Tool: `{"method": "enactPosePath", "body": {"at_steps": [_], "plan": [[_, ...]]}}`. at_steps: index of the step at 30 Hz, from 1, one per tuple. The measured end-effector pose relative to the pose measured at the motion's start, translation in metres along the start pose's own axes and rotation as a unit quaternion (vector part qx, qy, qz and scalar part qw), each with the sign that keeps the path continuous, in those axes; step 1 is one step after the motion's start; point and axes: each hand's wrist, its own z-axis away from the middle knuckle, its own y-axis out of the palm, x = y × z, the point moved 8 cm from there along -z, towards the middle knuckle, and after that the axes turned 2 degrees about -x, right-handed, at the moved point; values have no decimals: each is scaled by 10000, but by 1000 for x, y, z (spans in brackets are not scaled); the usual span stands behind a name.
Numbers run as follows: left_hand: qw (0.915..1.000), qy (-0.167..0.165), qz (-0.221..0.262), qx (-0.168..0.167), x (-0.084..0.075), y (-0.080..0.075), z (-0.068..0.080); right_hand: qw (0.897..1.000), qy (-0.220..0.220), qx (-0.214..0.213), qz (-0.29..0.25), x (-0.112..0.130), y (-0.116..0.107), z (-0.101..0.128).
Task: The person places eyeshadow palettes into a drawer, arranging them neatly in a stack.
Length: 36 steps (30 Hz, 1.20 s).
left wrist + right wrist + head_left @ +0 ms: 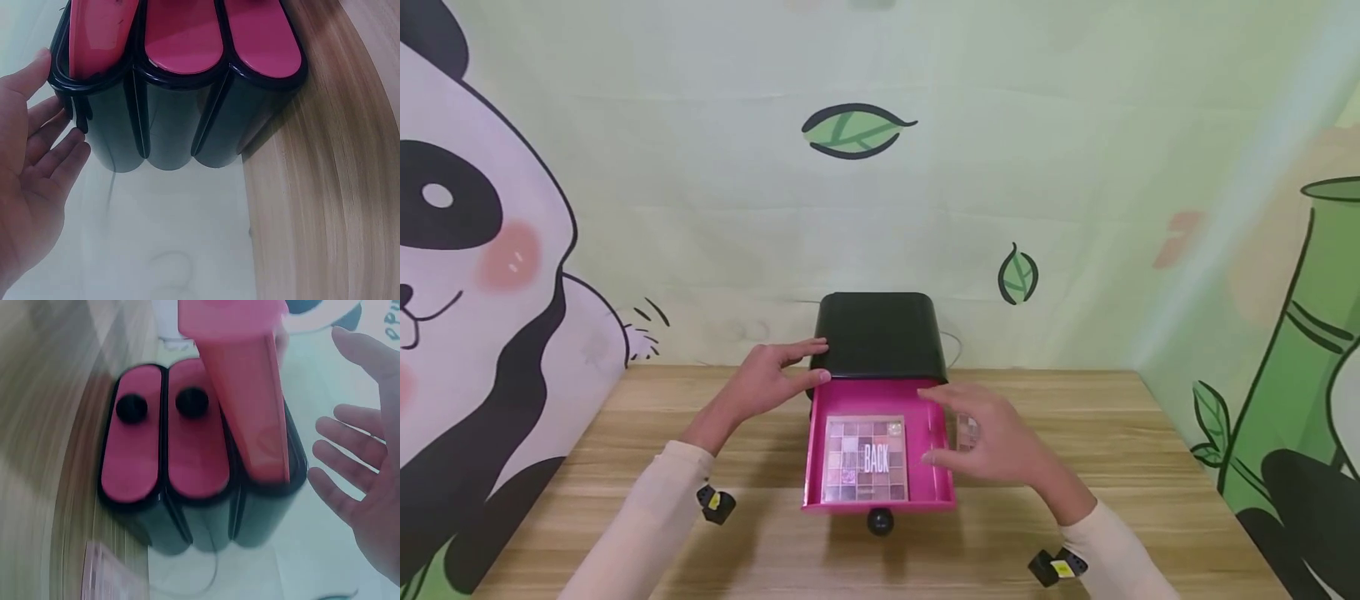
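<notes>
A small black cabinet [880,333] stands on the table with its top pink drawer [853,398] pulled out toward me. Inside the drawer lies an eyeshadow palette [857,467] with a clear lid marked "BACK". My left hand [766,380] rests its fingers and thumb against the cabinet's left side, near the top drawer, as the left wrist view also shows. Above the drawer's right edge hovers my right hand [996,437], fingers spread and holding nothing. Partly hidden behind it, a second palette [966,432] is on the table, right of the drawer.
Two lower pink drawers [139,465] are closed, each with a round black knob. The top drawer's knob [880,522] sticks out in front. A wood-grain table [1075,417] extends to both sides. Behind it hangs a backdrop [730,208] printed with pandas and leaves.
</notes>
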Motion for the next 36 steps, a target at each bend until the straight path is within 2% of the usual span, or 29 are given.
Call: {"method": "enactPosePath", "body": {"at_steps": [7, 13, 19, 24, 30, 36], "plan": [[10000, -11, 8, 18, 0, -1, 0, 9990, 50, -441, 12, -29, -23, 10], [10000, 30, 9, 23, 0, -1, 1, 9975, 399, -540, 197, -60, -32, 20], [10000, -32, 17, 12, 1, -2, 1, 9965, 521, -603, 239, -89, -34, 28], [10000, -27, -12, 35, 0, -1, 0, 9963, 703, -456, 174, -110, -29, 34], [10000, 9, -20, 18, -1, -1, 0, 9940, 1073, -55, 178, -135, -16, 42], [10000, -34, -23, 18, 1, -1, 0, 9926, 1190, 121, 215, -153, -4, 47]]}}
